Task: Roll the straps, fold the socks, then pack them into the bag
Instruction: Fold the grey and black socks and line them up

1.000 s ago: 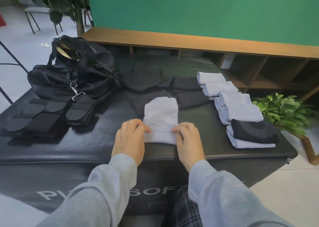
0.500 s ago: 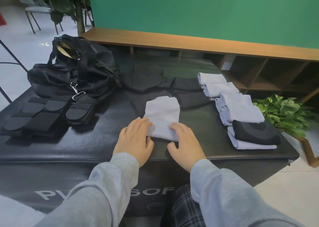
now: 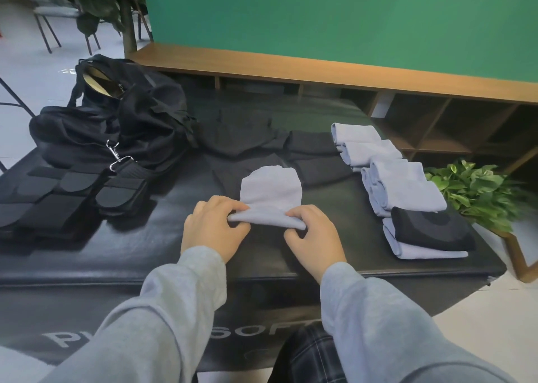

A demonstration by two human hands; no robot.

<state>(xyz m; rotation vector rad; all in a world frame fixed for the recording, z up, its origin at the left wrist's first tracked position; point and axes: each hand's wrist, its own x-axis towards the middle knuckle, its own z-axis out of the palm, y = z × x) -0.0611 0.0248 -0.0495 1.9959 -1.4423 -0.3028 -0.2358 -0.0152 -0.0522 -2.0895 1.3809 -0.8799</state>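
— Sock (image 3: 270,190), pale blue, lies at the centre of the frame on the black padded surface (image 3: 163,254), its rounded end pointing away and its near edge rolled or folded up into a thick lip.
— Who has hold of it?
— Both hands. The left hand (image 3: 212,225) pinches the left end of that lip between thumb and curled fingers; the right hand (image 3: 313,234) pinches the right end the same way. Grey sleeves (image 3: 180,310) run down to the lower edge.
— And around it?
— Just behind, flat black pieces (image 3: 314,155), hard to make out against the dark top. To the right, a row of folded pale blue socks (image 3: 401,187) runs from mid-frame toward the near right corner, and a folded black sock (image 3: 431,231) sits on top of the nearest one.
— The bag?
— Black bag (image 3: 122,120), slumped at the upper left of the surface, its mouth open, a metal clip (image 3: 118,155) hanging at its front. Black straps (image 3: 67,196) lie side by side at the left, touching the bag's front.
— Beyond the surface?
— A wooden shelf unit (image 3: 320,68) beneath a green wall (image 3: 349,15), and a leafy plant (image 3: 480,190) at the right edge.
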